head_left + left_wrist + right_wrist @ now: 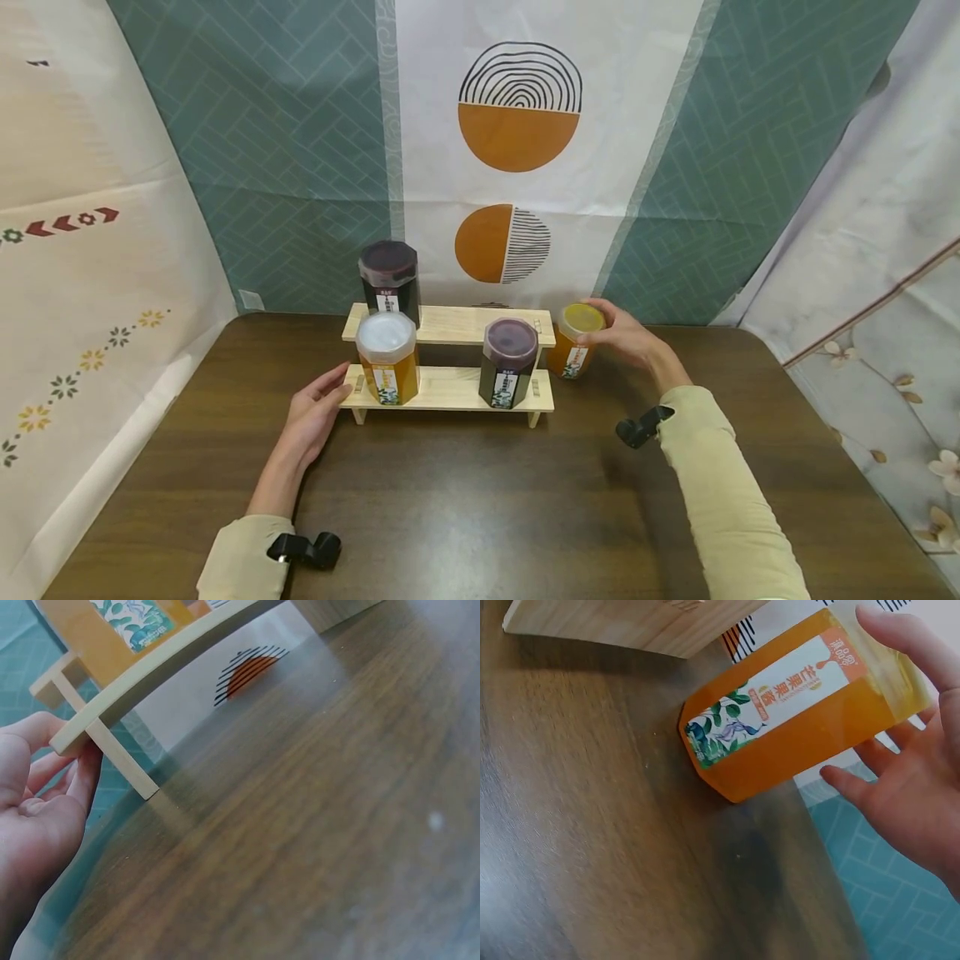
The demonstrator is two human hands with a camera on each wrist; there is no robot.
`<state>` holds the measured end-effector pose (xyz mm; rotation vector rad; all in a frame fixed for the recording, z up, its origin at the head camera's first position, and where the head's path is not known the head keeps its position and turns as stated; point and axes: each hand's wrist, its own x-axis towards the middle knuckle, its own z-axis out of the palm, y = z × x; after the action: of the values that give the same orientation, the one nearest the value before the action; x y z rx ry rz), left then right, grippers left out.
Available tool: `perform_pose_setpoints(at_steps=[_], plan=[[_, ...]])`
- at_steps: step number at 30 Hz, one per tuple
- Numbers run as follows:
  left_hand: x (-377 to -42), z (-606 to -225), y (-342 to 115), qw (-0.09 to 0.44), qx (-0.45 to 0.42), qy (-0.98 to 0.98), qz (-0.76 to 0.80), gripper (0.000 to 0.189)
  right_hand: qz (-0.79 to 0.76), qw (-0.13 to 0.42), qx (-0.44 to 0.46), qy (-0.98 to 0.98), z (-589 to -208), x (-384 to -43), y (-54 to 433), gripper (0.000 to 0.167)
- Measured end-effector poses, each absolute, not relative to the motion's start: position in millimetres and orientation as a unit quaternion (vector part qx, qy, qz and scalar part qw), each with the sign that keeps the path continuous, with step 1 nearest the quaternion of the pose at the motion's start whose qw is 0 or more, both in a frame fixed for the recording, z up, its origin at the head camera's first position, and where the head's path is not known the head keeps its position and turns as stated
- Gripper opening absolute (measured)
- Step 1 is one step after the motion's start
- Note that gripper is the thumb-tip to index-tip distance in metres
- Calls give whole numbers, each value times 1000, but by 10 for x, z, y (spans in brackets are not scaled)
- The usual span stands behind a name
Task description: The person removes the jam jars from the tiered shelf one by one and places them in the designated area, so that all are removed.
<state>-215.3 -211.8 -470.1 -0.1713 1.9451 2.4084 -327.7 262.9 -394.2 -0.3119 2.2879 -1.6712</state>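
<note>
My right hand (622, 335) grips a jar of orange jam (780, 712) with a yellow lid (583, 317), thumb and fingers around its upper part. This jar is just right of a two-tier wooden shelf (450, 388). At the shelf's left end, my left hand (313, 410) holds the lower board (112, 701), thumb at its edge and fingers underneath. On that lower tier stand an orange jam jar with a white lid (387, 358) at left and a dark purple jar (508, 367) at right. Another dark jar (389, 279) stands on the upper tier's left side, partly hidden.
The shelf and jars stand toward the back of a brown wooden table (465, 500). Behind it hangs a green and white patterned cloth (300, 167). Pale printed cloths (90, 333) hang at both sides. Black wrist cameras (641, 427) are strapped over both sleeves.
</note>
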Motion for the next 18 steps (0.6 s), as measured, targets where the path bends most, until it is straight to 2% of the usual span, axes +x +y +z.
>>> perform_pose_setpoints(at_steps=[5,7,14,18], plan=[[-2153,-4719,-2118,22,-52,627,777,54,-548,180,-121,808,-3795,-3253,2638,77],[-2152,-4729,-2113,22,-49,626,778,54,-542,178,-123,812,-3710,-3238,2635,75],[-2149,-4741,-2115,21,-50,625,779,53,-516,90,-102,846,-3302,-3193,2422,63],[-2145,-4727,-2131,22,-52,625,779,53,-520,66,-103,845,-3076,-3159,2159,60]])
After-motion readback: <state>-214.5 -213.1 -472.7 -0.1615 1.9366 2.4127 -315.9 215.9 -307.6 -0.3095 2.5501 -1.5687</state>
